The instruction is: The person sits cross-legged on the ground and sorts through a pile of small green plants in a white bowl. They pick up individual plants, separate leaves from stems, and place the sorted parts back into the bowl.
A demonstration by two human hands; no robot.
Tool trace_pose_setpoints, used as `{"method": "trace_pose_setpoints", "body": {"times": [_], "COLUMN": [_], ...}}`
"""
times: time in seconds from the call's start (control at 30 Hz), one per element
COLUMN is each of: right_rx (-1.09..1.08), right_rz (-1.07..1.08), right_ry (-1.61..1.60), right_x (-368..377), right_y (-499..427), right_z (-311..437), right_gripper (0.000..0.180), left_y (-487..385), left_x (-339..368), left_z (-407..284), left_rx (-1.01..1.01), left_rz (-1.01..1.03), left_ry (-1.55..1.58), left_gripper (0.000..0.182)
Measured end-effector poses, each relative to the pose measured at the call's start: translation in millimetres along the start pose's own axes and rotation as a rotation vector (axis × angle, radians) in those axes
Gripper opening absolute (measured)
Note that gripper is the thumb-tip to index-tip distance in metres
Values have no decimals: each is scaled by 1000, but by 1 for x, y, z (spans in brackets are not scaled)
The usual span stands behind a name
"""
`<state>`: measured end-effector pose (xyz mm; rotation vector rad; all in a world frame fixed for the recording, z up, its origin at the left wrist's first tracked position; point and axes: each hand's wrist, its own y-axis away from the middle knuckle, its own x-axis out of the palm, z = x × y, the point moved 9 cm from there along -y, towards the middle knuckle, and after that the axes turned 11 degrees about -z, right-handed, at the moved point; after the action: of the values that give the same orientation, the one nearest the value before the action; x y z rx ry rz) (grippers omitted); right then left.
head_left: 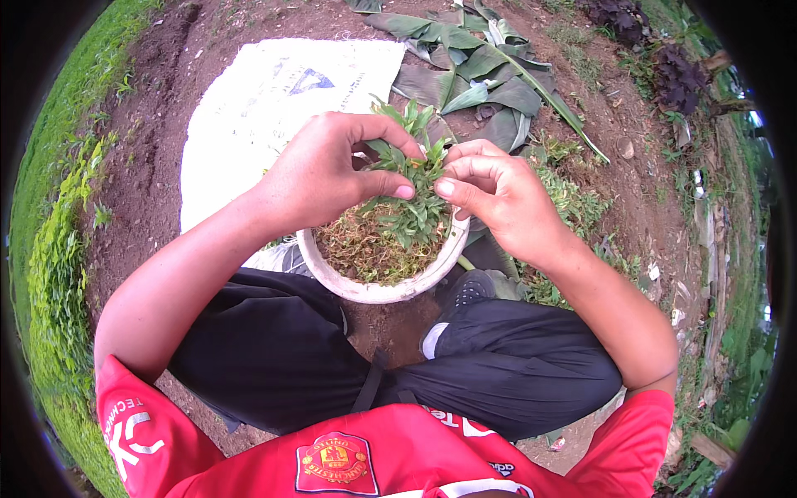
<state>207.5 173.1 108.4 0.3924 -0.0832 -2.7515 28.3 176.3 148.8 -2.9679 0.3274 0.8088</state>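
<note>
A leafy green plant (411, 205) grows in a round whitish pot (385, 292) between my knees, with pale, tangled stems and roots (370, 249) over the soil. My left hand (348, 168) reaches in from the left, thumb and forefinger apart on the near and far sides of the upper leaves. On the plant's right side, my right hand (489, 193) pinches at the leaf edge with thumb and forefinger. Whether a leaf or a stem is between those fingertips is too small to tell. The foliage partly hides the far side of the pot.
A white woven sack (249, 106) lies on bare soil beyond the pot to the left. Large cut banana leaves (498, 81) are spread at the upper right. Pulled greenery (573, 199) lies right of my right hand. Grass (56, 249) borders the left; litter dots the right.
</note>
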Motion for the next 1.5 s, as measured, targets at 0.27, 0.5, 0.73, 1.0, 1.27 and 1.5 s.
{"method": "trace_pose_setpoints", "body": {"times": [0.27, 0.5, 0.73, 1.0, 1.27, 1.5], "right_rx": [-51, -221, -241, -148, -86, -45], "right_rz": [-75, -101, -91, -95, -147, -63], "right_ry": [-102, 47, 84, -80, -40, 467], "right_x": [5, 2, 3, -4, -15, -12], "right_y": [10, 14, 18, 14, 9, 6], "right_z": [15, 35, 39, 38, 29, 5], "right_gripper": [25, 23, 22, 23, 26, 28], "left_y": [11, 25, 36, 42, 44, 72], "left_x": [-14, -25, -31, -39, -49, -62], "left_z": [-5, 2, 6, 7, 21, 63], "left_rx": [216, 132, 119, 134, 148, 15], "left_rz": [-82, -86, -89, -81, -145, -235], "left_ry": [22, 146, 147, 48, -15, -104], "left_gripper": [30, 30, 30, 28, 30, 30]}}
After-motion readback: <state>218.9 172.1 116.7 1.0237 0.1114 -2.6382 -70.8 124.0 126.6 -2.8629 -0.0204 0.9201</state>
